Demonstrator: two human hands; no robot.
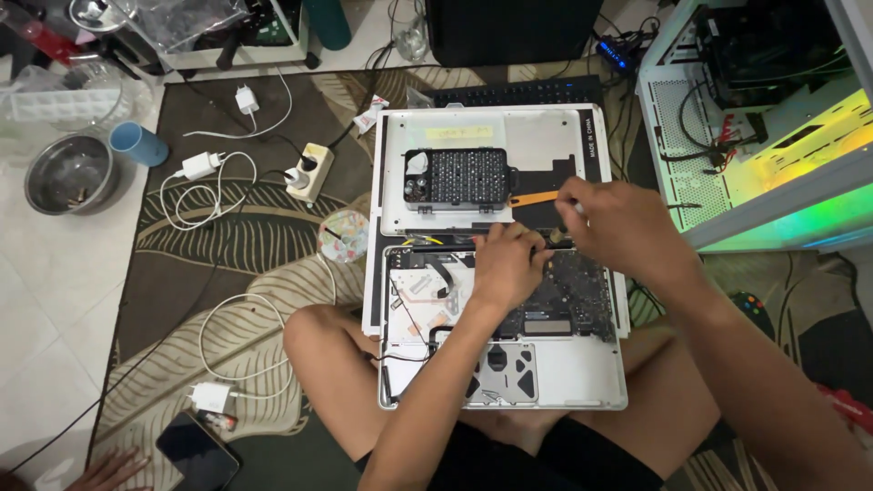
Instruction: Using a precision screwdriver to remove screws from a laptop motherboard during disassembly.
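The opened white laptop [582,373] lies on the person's lap, insides showing. Left hand [507,264] rests curled on its far edge, its grip unclear. Right hand [623,227], just right, pinches a thin tool [577,208] near the orange pry stick [535,197]; a bit case [459,177] sits beyond

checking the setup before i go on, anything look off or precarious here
The opened laptop rests on the person's lap, not on the floor. The screwdriver bit case sits on its removed bottom cover. Both hands work near the hinge.
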